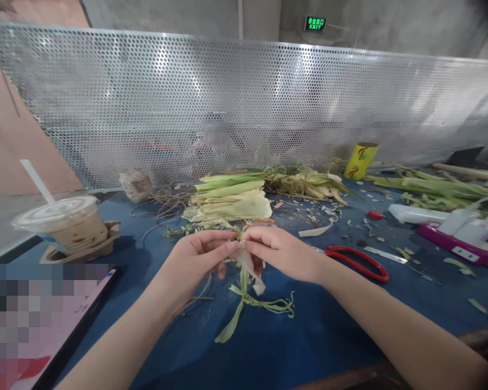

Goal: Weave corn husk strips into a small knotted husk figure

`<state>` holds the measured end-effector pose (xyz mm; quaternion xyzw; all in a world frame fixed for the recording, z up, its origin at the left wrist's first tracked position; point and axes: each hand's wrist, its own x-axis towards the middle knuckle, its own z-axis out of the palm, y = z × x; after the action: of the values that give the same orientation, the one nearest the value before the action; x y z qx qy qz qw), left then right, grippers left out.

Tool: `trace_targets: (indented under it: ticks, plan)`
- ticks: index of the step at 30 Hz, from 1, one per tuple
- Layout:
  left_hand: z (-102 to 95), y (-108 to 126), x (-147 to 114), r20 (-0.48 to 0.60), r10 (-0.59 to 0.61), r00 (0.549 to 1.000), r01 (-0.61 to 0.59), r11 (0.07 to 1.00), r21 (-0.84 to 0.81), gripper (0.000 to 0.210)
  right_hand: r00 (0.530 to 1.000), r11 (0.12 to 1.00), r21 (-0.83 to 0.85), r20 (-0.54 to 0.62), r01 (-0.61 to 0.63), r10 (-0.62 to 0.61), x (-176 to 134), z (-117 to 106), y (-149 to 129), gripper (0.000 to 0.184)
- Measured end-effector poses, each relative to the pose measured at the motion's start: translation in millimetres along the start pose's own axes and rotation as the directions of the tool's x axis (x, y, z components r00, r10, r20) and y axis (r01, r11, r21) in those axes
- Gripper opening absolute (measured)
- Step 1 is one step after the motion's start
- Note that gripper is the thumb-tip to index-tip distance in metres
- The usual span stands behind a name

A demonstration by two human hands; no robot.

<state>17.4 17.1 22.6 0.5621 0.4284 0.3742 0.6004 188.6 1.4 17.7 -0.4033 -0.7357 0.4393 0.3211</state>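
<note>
Both my hands meet over the middle of the blue table (pixel 309 336). My left hand (pixel 199 254) is closed, thumb and fingers pinching a pale strip of corn husk (pixel 250 265). Against it, my right hand (pixel 278 252) also pinches the strip, its fingertips close to the left thumb. Below the hands hangs or lies a knotted bundle of green husk strips (pixel 246 298), with thin curled ends to the right and one broad leaf end to the lower left. How the strip joins the bundle is hidden behind my fingers.
Stacked corn husks (pixel 228 200) lie behind my hands. Red-handled scissors (pixel 358 262) and a purple power strip (pixel 459 244) are at right. At left stand a drink cup (pixel 65 225) and a tablet-like screen (pixel 85 314). A perforated metal screen (pixel 244 103) borders the back.
</note>
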Motion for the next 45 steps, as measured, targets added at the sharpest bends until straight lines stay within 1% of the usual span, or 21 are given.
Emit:
trace_targets:
  ticks: [5,8,11,14,18,21,26,31,38,39,42,45]
  plan:
    - [-2.1,-2.9,2.4,-0.038,0.077,0.996,-0.074,0.994,0.075,0.028,1.000,0.998,0.062,0.010,-0.008,0.007,-0.2,2.6,3.0,0.017]
    - [-1.4,-2.3,2.3,-0.040,0.106,0.994,-0.100,0.986,0.130,0.032,1.000,0.999,0.044,0.000,-0.004,0.004,-0.4,2.6,2.2,0.017]
    - [0.2,-0.3,0.6,-0.030,0.100,0.995,-0.094,0.981,0.171,0.036,1.000,1.000,0.007,-0.007,0.010,-0.010,-0.9,1.3,1.5,0.016]
    - [1.1,0.8,-0.7,-0.023,0.082,0.996,-0.077,0.979,0.190,0.034,0.999,1.000,-0.013,-0.023,0.027,-0.027,-1.2,0.7,2.9,0.015]
    - [1.2,1.6,-1.1,-0.058,0.099,0.993,-0.084,0.972,0.220,0.031,0.999,1.000,-0.019,-0.044,0.025,-0.026,-0.8,1.7,5.8,0.015]
    - [1.7,2.9,-1.6,-0.084,0.107,0.991,-0.083,0.965,0.249,0.030,1.000,1.000,-0.005,-0.024,-0.005,0.005,-0.2,2.3,6.6,0.019]
    - [1.6,2.2,-3.2,-0.082,0.117,0.990,-0.095,0.968,0.232,0.030,1.000,0.999,-0.026,-0.013,0.019,-0.019,-0.4,1.8,6.2,0.020]
    - [1.3,0.8,-3.0,-0.062,0.100,0.993,-0.090,0.984,0.156,0.031,0.998,0.997,-0.062,-0.025,0.051,-0.052,-0.2,0.5,6.3,0.020]
    - [2.2,0.2,-2.1,-0.106,0.135,0.985,-0.113,0.975,0.191,0.033,1.000,1.000,-0.003,-0.023,0.000,0.000,0.1,2.5,5.3,0.018]
    - [1.8,0.6,-2.3,-0.096,0.136,0.986,-0.114,0.973,0.202,0.033,1.000,1.000,-0.016,-0.028,0.006,-0.007,-0.4,2.5,4.4,0.018]
    - [0.4,2.6,-3.1,-0.021,0.113,0.993,-0.105,0.964,0.244,0.033,0.998,0.994,-0.110,-0.054,0.029,-0.035,-2.5,1.6,1.3,0.018]
    - [0.0,3.9,-3.2,0.015,0.100,0.995,-0.100,0.955,0.277,0.036,0.998,0.981,-0.193,-0.048,0.033,-0.043,-3.6,0.8,-0.4,0.019]
